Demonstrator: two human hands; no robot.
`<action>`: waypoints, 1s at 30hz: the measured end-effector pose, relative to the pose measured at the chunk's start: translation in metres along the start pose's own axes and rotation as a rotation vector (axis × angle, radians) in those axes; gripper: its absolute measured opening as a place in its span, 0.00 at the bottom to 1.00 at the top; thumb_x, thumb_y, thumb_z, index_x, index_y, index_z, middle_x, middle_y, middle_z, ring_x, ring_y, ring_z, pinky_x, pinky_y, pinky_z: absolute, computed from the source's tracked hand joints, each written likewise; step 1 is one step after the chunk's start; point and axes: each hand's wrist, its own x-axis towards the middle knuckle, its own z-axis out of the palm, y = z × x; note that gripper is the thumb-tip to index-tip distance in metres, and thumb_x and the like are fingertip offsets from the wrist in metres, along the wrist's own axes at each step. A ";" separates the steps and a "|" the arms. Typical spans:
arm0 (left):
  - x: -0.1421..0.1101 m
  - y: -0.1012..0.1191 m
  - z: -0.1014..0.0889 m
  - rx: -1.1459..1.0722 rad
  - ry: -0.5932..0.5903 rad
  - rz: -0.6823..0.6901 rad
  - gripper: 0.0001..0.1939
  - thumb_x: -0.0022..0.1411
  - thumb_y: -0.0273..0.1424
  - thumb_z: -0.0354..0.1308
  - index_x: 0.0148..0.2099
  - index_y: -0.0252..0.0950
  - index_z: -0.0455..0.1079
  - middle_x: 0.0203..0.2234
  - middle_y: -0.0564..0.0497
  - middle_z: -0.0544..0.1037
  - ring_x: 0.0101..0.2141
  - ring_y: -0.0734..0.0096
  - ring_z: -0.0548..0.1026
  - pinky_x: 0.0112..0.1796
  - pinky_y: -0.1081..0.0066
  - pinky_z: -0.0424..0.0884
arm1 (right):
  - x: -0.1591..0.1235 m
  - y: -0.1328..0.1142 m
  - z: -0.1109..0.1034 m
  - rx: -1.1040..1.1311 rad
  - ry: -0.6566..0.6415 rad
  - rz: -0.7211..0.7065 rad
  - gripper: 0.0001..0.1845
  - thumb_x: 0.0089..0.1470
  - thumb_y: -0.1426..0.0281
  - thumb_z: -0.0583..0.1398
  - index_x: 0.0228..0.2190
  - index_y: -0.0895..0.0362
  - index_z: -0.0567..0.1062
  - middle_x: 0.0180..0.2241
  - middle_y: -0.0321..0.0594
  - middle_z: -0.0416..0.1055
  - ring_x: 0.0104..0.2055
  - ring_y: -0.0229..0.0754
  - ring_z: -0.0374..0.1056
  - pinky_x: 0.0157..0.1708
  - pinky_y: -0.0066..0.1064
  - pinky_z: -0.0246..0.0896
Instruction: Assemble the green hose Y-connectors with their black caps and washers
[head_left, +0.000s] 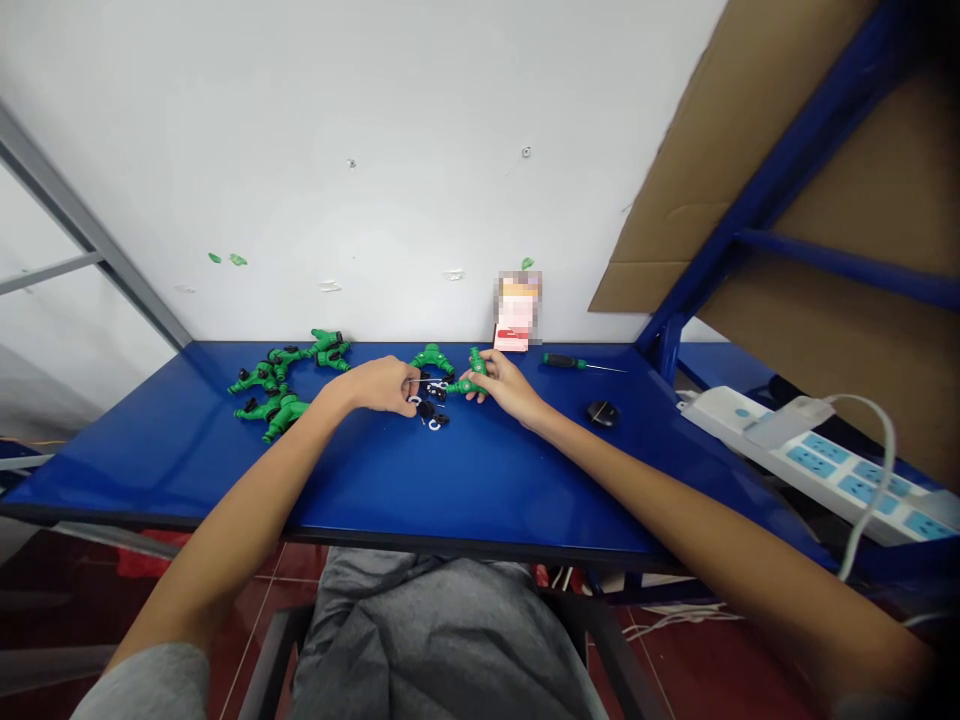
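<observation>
On the blue table (pixel 375 480) my left hand (pixel 382 384) is closed in a pinch on a small dark part I cannot make out, just above several small black and white rings (pixel 433 413). My right hand (pixel 500 384) grips a green plastic fitting (pixel 471 380) with its fingers wrapped round it. The two hands nearly meet at the middle of the table. Another green fitting (pixel 433 358) lies just behind them.
A heap of green fittings (pixel 281 385) lies at the left rear. A green-handled screwdriver (pixel 574 362), a small box (pixel 517 312) by the wall and a black round part (pixel 602 412) sit to the right. A white power strip (pixel 817 460) lies far right under a blue shelf frame.
</observation>
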 end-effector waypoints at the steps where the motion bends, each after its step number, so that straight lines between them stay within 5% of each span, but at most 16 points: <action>1: -0.001 0.002 0.000 0.010 0.021 -0.009 0.10 0.53 0.35 0.67 0.37 0.38 0.75 0.31 0.53 0.83 0.28 0.69 0.76 0.30 0.70 0.63 | 0.000 0.000 0.000 0.000 0.000 0.000 0.15 0.58 0.66 0.66 0.42 0.52 0.65 0.40 0.41 0.81 0.31 0.41 0.78 0.29 0.33 0.70; 5: -0.001 -0.001 -0.001 0.036 0.084 -0.032 0.11 0.54 0.36 0.66 0.38 0.37 0.75 0.33 0.51 0.83 0.29 0.68 0.76 0.30 0.69 0.63 | 0.000 0.000 0.000 0.000 0.003 -0.004 0.16 0.58 0.65 0.66 0.41 0.51 0.65 0.39 0.39 0.81 0.31 0.42 0.78 0.28 0.33 0.70; 14: 0.000 -0.011 -0.004 0.030 -0.004 0.001 0.20 0.58 0.40 0.67 0.50 0.37 0.76 0.38 0.51 0.85 0.29 0.68 0.77 0.31 0.70 0.64 | 0.000 0.000 0.000 -0.001 0.008 0.014 0.14 0.58 0.68 0.65 0.41 0.52 0.65 0.39 0.39 0.81 0.30 0.41 0.78 0.28 0.33 0.70; 19: 0.002 -0.007 -0.003 0.049 -0.018 0.024 0.14 0.60 0.41 0.67 0.44 0.38 0.79 0.39 0.50 0.85 0.35 0.65 0.79 0.34 0.70 0.64 | 0.001 -0.001 0.000 0.004 0.009 0.015 0.15 0.58 0.68 0.65 0.42 0.52 0.65 0.39 0.39 0.81 0.30 0.40 0.77 0.28 0.32 0.70; 25: 0.000 -0.011 -0.003 0.033 0.053 0.049 0.10 0.55 0.35 0.65 0.40 0.37 0.78 0.36 0.50 0.84 0.32 0.67 0.78 0.33 0.70 0.65 | -0.001 -0.003 0.001 -0.002 0.003 0.009 0.15 0.58 0.68 0.66 0.42 0.52 0.65 0.39 0.39 0.81 0.31 0.41 0.78 0.29 0.33 0.70; 30: -0.001 -0.016 -0.004 -0.005 0.158 0.120 0.15 0.57 0.33 0.63 0.47 0.37 0.78 0.37 0.50 0.84 0.30 0.68 0.76 0.33 0.69 0.66 | -0.001 -0.002 0.001 -0.007 0.000 0.001 0.15 0.58 0.66 0.66 0.41 0.51 0.65 0.38 0.39 0.81 0.31 0.41 0.77 0.29 0.33 0.70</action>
